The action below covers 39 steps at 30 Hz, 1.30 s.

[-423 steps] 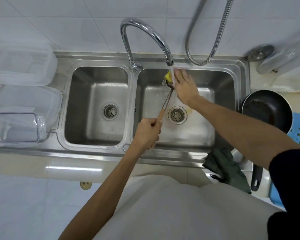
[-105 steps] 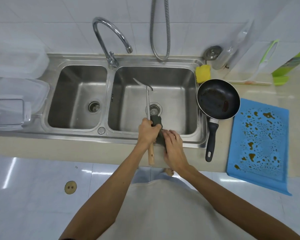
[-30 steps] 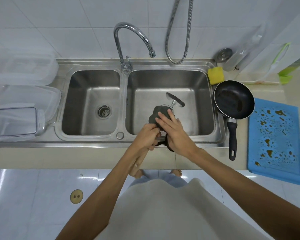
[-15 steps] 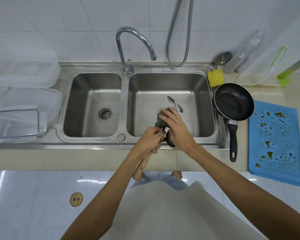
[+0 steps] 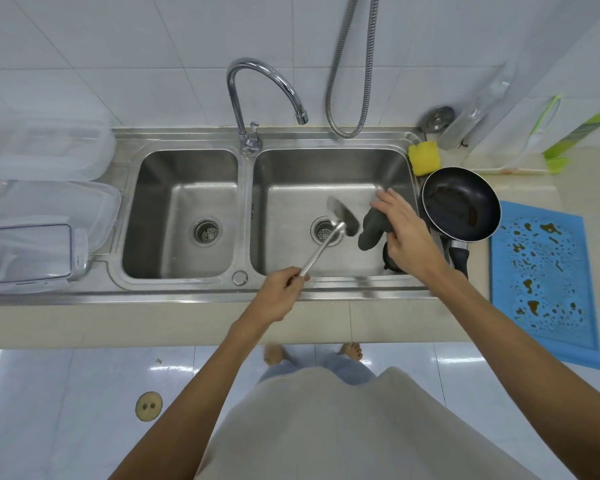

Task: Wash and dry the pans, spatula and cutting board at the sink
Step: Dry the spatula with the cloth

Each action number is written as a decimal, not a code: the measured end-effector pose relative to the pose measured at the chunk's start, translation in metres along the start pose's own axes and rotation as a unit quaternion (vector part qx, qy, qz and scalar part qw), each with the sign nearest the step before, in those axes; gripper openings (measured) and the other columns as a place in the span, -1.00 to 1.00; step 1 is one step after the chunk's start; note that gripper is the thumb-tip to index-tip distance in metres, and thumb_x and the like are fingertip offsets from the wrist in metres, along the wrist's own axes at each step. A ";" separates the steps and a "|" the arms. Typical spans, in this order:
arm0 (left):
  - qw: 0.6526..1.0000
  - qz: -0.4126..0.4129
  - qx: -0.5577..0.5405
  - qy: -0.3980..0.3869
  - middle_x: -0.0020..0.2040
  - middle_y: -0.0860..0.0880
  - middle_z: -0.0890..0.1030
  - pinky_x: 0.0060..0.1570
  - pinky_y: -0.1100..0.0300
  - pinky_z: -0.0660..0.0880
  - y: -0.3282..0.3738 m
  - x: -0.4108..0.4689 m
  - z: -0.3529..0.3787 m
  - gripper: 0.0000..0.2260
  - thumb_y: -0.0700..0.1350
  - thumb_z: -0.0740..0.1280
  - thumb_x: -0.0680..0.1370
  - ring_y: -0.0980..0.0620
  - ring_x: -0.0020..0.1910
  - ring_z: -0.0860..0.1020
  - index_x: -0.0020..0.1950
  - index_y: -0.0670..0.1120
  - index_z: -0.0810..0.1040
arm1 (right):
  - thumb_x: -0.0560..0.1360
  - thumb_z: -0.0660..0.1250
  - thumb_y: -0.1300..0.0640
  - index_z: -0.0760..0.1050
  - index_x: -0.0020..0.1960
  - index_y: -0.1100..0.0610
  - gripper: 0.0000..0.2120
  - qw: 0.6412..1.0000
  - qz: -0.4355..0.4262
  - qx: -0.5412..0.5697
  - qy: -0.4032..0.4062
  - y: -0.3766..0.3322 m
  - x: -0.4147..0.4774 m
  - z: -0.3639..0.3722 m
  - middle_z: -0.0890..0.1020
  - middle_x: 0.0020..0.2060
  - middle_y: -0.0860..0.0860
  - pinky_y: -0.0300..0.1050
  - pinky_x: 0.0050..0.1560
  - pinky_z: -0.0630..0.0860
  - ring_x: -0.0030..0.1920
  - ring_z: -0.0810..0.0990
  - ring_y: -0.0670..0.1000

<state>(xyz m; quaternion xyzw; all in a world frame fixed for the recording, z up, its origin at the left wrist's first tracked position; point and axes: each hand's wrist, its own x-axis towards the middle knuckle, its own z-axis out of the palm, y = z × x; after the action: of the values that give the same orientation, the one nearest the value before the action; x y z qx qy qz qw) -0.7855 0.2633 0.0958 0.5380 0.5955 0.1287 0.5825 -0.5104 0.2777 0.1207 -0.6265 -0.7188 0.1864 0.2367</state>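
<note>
One metal spatula is held over the right basin of the two-basin sink, with its blade above the drain. The left hand has its grip closed round the handle end, over the sink's front rim. The right hand grips one dark grey cloth, just beside the blade. One black pan sits on the table at the sink's right edge. One blue cutting board, spotted brown, lies right of the pan. One yellow sponge rests at the sink's back right corner. Three clear containers stand left of the sink.
</note>
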 end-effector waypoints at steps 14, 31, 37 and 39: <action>0.991 0.084 -0.087 -0.052 -0.48 0.14 0.33 -0.56 0.31 0.17 -0.007 -0.011 0.026 -0.77 -0.18 0.18 0.64 0.15 -0.55 0.20 -0.05 -0.03 0.62 | 0.51 0.27 -0.29 0.19 0.61 0.03 -0.23 0.998 0.031 -0.048 0.026 -0.025 0.000 0.000 0.25 0.57 0.04 0.15 0.46 0.27 0.53 0.28 0.14; 0.992 0.073 -0.079 -0.060 -0.50 0.17 0.36 -0.55 0.31 0.19 -0.002 -0.029 0.024 -0.77 -0.18 0.17 0.68 0.19 -0.55 0.23 -0.04 -0.02 0.60 | 0.64 0.25 -0.15 0.44 0.46 0.17 -0.48 0.982 0.060 0.022 0.179 -0.009 0.002 0.025 0.47 0.45 0.12 0.21 0.43 0.39 0.45 0.44 0.12; 0.994 0.065 -0.078 -0.045 -0.49 0.14 0.35 -0.57 0.29 0.18 0.003 -0.020 0.014 -0.77 -0.18 0.18 0.68 0.16 -0.57 0.22 -0.06 -0.04 0.61 | 0.64 0.27 -0.10 0.45 0.43 0.20 -0.50 0.986 -0.045 -0.033 0.157 -0.027 -0.010 0.042 0.46 0.45 0.15 0.11 0.53 0.25 0.44 0.42 0.18; 0.993 0.079 -0.066 -0.051 -0.46 0.10 0.36 -0.55 0.31 0.20 0.003 -0.023 0.016 -0.76 -0.19 0.19 0.68 0.17 -0.56 0.24 -0.07 -0.03 0.60 | 0.63 0.30 -0.08 0.48 0.42 0.18 -0.53 0.989 0.026 0.019 0.145 -0.020 0.007 0.032 0.52 0.41 0.12 0.17 0.44 0.39 0.39 0.50 0.12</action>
<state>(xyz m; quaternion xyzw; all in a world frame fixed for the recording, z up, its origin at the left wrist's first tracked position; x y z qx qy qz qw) -0.7768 0.2383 0.1062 0.5498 0.5109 0.1858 0.6342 -0.5461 0.2823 0.1068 -0.6612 -0.6564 0.1128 0.3454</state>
